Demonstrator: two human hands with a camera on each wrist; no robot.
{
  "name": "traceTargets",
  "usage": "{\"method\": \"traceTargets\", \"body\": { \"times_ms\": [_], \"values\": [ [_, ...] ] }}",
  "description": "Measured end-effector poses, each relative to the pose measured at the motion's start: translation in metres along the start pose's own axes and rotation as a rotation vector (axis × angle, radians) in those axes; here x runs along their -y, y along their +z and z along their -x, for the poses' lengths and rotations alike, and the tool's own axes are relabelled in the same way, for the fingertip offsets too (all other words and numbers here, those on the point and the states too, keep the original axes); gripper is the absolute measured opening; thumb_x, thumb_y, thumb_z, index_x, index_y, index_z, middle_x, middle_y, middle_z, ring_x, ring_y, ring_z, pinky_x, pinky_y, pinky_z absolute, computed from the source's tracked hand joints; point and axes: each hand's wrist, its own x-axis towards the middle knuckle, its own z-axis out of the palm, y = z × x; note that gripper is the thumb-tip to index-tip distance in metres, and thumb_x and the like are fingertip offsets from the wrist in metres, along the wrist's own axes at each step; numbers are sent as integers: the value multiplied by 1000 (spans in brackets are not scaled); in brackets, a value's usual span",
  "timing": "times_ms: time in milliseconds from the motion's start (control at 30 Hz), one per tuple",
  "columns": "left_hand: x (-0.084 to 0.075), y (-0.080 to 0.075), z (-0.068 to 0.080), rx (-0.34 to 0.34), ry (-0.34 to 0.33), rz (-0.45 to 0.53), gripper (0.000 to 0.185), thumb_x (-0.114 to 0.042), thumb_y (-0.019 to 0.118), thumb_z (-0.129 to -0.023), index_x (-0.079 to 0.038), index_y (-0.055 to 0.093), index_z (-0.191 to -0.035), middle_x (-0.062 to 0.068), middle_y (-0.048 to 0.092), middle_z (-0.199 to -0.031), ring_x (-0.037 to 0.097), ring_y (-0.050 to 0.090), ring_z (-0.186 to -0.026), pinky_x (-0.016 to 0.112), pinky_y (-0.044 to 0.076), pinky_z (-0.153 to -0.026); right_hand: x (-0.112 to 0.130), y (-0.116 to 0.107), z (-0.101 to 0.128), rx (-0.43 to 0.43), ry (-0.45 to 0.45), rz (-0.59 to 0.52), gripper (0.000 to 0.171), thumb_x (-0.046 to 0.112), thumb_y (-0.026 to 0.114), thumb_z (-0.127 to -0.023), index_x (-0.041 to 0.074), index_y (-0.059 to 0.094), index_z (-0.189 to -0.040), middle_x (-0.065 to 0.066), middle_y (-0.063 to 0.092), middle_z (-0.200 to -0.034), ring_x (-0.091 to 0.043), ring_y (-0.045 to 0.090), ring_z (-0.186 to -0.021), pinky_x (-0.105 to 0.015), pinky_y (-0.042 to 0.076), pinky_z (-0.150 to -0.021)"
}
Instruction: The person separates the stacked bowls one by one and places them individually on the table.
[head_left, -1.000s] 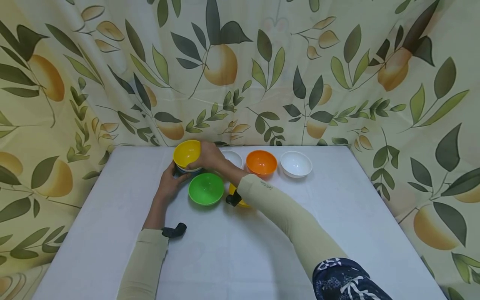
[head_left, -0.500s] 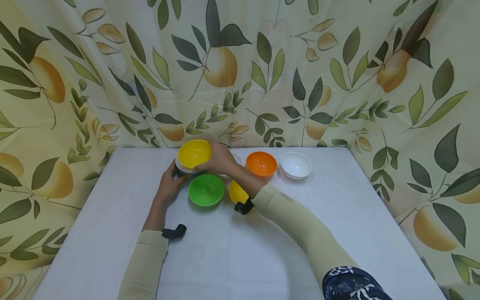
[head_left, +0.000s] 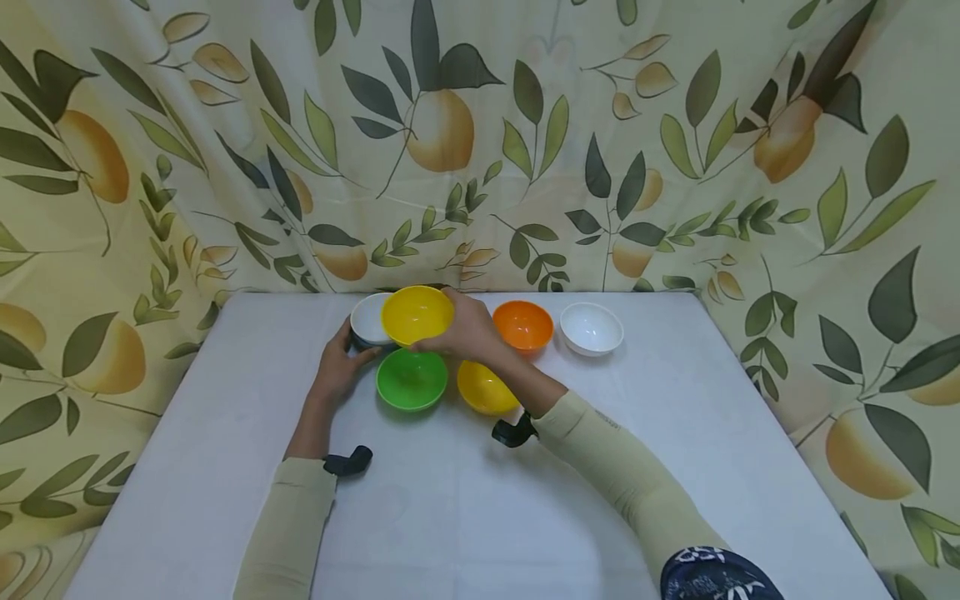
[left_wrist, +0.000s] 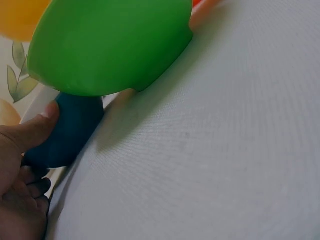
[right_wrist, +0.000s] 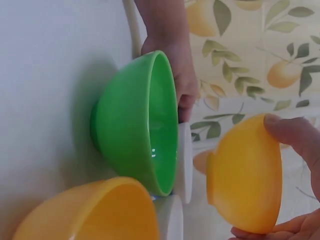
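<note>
My right hand [head_left: 457,329] grips a yellow bowl [head_left: 417,315] by its rim and holds it in the air, just right of a short stack. The right wrist view shows the same yellow bowl [right_wrist: 245,175] between thumb and fingers [right_wrist: 295,135]. A white bowl [head_left: 370,318] tops the stack, nested in a dark blue bowl [left_wrist: 70,130]. My left hand [head_left: 341,362] holds the stack from its left side, thumb on the dark blue bowl. A green bowl [head_left: 411,379] stands on the table just in front of the stack.
A second yellow bowl [head_left: 486,387] sits right of the green one, under my right forearm. An orange bowl [head_left: 522,325] and a white bowl [head_left: 592,328] stand in the back row. A leaf-print curtain [head_left: 480,142] surrounds the white table [head_left: 465,517].
My right hand lifted the yellow bowl off the stack and carried it to the right, uncovering the white bowl beneath. The left hand stayed on the stack.
</note>
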Motion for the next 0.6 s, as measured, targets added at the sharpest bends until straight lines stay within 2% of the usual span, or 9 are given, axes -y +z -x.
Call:
{"method": "traceTargets", "body": {
  "times_ms": [133,433,600],
  "values": [
    [0,0,0,0,-12,5,97,-19,79,-96,-9,16,-169,14,18,-173,32,11,-160,48,10,-130,-5,-4,14,2,32,-19,107,40,98,-72,2,42,-156,-15,62,-137,-30,62,-113,-44,59,-97],
    [-1,1,-1,3,7,-2,98,-19,79,-96,-7,14,-169,16,16,-173,33,11,-160,47,11,-130,-24,-13,40,7,88,-32,108,40,96,-72,4,41,-158,-16,58,-142,-33,58,-118,-49,57,-100],
    [0,1,0,-2,12,2,96,-17,78,-97,-6,15,-168,18,18,-173,34,12,-159,47,11,-130,-32,-18,52,-2,126,-33,114,42,97,-72,3,38,-161,-17,54,-150,-33,57,-123,-50,55,-104]
  ]
}}
